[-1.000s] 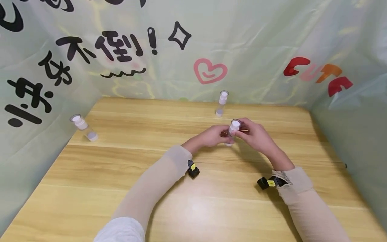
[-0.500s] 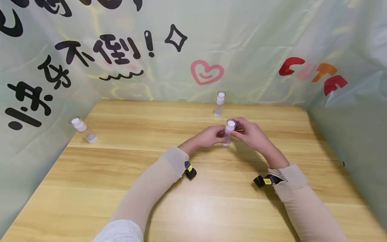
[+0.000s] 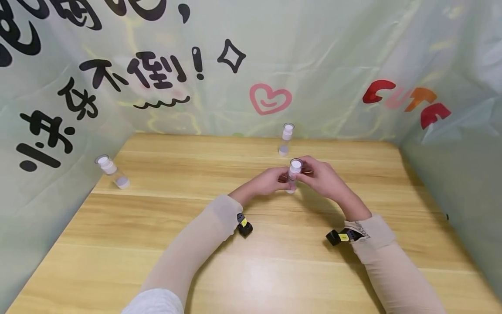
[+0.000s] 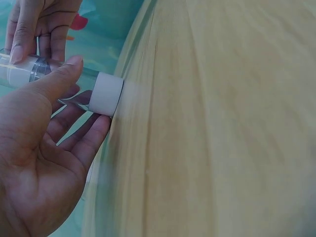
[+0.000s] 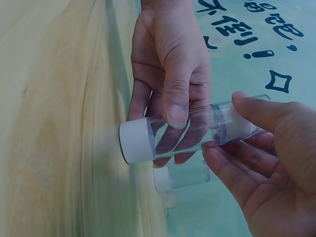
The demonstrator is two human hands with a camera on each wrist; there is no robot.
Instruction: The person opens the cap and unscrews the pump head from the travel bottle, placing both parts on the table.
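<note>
A clear cylindrical bottle with a white base and a white collar under a clear top is between my hands, roughly upright. My left hand holds its lower body, thumb on one side and fingers on the other. With thumb and fingers, my right hand grips the upper part near the collar. In the left wrist view the white base shows past the fingers, close to the tabletop; whether it touches, I cannot tell. The right wrist view shows the clear body under the left thumb.
A similar bottle stands behind the hands near the back edge of the wooden table. Another one stands at the left edge. A printed cloth with writing and a pink heart encloses the back and sides.
Both hands and the held bottle have shifted slightly left relative to the back bottle. The grips look much the same. The head view has tilted a little, and the other bottles have stayed put.
</note>
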